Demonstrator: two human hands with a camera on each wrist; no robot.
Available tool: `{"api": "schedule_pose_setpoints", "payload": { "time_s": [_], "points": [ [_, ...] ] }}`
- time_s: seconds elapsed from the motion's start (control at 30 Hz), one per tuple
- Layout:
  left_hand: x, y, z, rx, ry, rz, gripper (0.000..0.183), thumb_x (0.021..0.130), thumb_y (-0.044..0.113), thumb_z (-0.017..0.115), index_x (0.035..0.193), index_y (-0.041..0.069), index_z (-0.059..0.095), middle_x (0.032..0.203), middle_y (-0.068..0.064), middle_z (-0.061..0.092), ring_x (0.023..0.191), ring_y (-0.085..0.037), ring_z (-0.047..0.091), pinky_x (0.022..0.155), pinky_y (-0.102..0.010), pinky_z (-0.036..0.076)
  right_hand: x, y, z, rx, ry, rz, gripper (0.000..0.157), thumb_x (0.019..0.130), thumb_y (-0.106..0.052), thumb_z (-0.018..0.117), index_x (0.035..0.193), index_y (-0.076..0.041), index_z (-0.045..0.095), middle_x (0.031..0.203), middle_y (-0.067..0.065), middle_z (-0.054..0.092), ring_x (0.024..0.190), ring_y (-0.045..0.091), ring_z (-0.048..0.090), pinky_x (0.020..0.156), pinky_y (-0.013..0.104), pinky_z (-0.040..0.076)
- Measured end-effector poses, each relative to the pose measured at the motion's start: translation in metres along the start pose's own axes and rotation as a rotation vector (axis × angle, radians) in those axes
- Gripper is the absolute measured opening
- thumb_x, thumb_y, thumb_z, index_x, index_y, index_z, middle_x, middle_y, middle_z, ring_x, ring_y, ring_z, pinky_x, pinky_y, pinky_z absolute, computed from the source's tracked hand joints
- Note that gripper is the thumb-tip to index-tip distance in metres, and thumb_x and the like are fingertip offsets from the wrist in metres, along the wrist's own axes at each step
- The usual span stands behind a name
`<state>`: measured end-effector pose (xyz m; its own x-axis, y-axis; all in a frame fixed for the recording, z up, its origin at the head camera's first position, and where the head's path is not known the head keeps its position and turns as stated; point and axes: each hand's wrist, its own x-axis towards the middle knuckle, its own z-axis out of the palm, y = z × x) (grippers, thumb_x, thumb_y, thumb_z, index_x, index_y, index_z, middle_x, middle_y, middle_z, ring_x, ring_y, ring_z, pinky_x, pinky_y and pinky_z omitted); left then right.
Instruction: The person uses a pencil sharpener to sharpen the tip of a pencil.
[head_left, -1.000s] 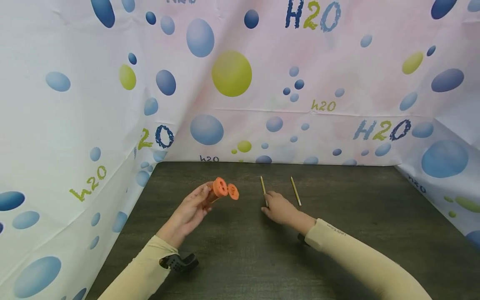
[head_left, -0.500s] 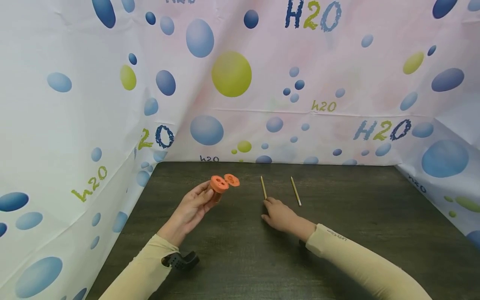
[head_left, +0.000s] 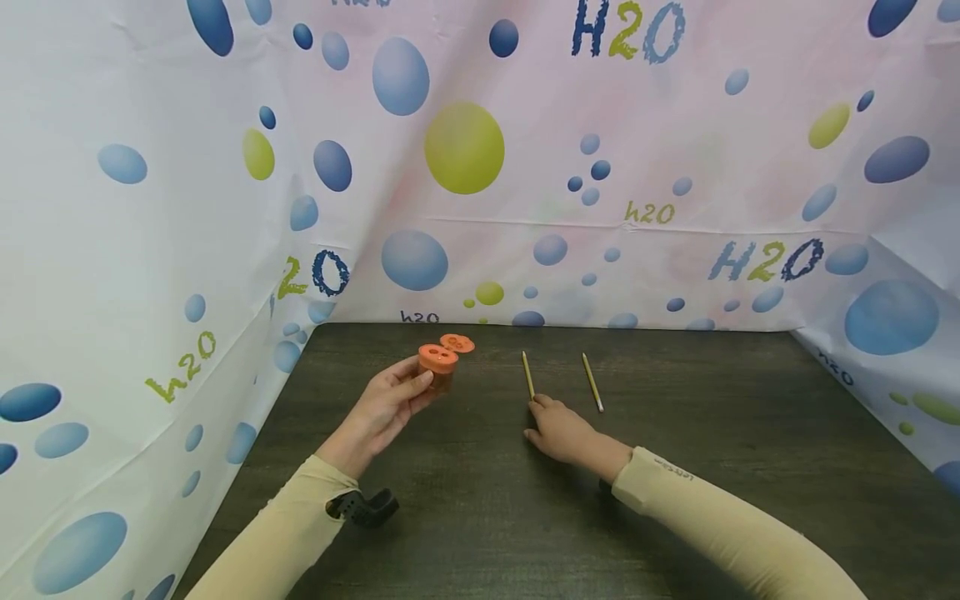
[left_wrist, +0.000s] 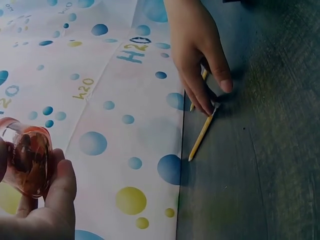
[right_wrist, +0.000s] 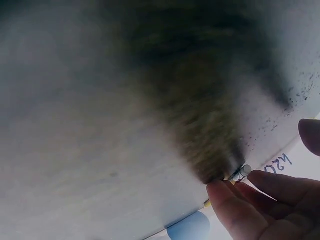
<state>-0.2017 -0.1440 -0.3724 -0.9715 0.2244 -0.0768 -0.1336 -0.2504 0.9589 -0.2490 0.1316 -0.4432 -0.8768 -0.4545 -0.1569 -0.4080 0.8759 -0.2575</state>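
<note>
An orange pencil sharpener with holes in its top is held up in my left hand. Its round orange lid stands flipped back. In the left wrist view, its clear body shows dark contents. A yellow pencil lies on the table; the fingertips of my right hand touch its near end. The thumb sits apart from that pencil. The right wrist view shows its white end by the fingers. A second yellow pencil lies to the right, untouched.
The dark table carries both pencils. A white backdrop with blue and green dots rises behind it and along both sides. A black strap sits at the left wrist.
My left hand has turned the sharpener from tilted to nearly upright, its holes now facing up. My right hand has slid back along the left pencil to its near end; both pencils stay put.
</note>
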Motion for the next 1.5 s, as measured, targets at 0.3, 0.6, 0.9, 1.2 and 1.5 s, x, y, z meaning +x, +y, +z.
{"api": "schedule_pose_setpoints", "payload": {
  "time_s": [0.3,0.6,0.9,1.2,1.5],
  "points": [
    [0.012,0.008,-0.004,0.112,0.059,0.002,0.06,0.105,0.016,0.058,0.158,0.0,0.035,0.107,0.02,0.071,0.1,0.003,0.069,0.096,-0.02,0.056,0.001,0.002,0.0,-0.004,0.007,-0.013,0.055,0.102,-0.021,0.063,0.143,0.014,0.049,0.155,0.032,0.043,0.141,0.048,0.048,0.113,0.057,0.046],
    [0.031,0.015,-0.009,0.303,0.225,-0.022,0.054,0.105,0.021,0.059,0.156,0.01,0.044,0.158,-0.012,0.05,0.108,-0.003,0.053,0.097,-0.03,0.039,0.002,0.003,0.0,-0.005,0.001,-0.011,0.055,0.102,-0.02,0.063,0.143,0.014,0.049,0.155,0.032,0.043,0.14,0.049,0.048,0.113,0.058,0.046],
    [0.042,0.018,-0.009,0.375,0.249,0.006,0.056,0.103,0.021,0.064,0.155,0.011,0.046,0.155,-0.017,0.052,0.131,-0.022,0.055,0.102,-0.036,0.043,0.003,0.004,0.001,-0.019,-0.001,-0.005,0.055,0.103,-0.021,0.062,0.144,0.013,0.049,0.156,0.031,0.043,0.14,0.048,0.049,0.112,0.057,0.047],
    [0.056,0.023,-0.008,0.384,0.256,0.024,0.061,0.101,0.019,0.066,0.156,0.008,0.042,0.158,-0.018,0.048,0.147,-0.032,0.046,0.121,-0.05,0.04,0.002,0.004,-0.003,-0.002,0.003,-0.005,0.054,0.102,-0.02,0.063,0.143,0.014,0.05,0.154,0.031,0.044,0.139,0.048,0.05,0.111,0.058,0.047],
    [0.069,0.019,-0.014,0.484,0.253,0.06,0.061,0.098,0.018,0.07,0.152,0.003,0.047,0.152,-0.023,0.053,0.145,-0.035,0.048,0.122,-0.053,0.038,0.002,0.002,-0.004,-0.001,0.008,-0.004,0.054,0.103,-0.02,0.062,0.144,0.014,0.049,0.155,0.032,0.043,0.141,0.047,0.048,0.113,0.057,0.046]
  ]
}}
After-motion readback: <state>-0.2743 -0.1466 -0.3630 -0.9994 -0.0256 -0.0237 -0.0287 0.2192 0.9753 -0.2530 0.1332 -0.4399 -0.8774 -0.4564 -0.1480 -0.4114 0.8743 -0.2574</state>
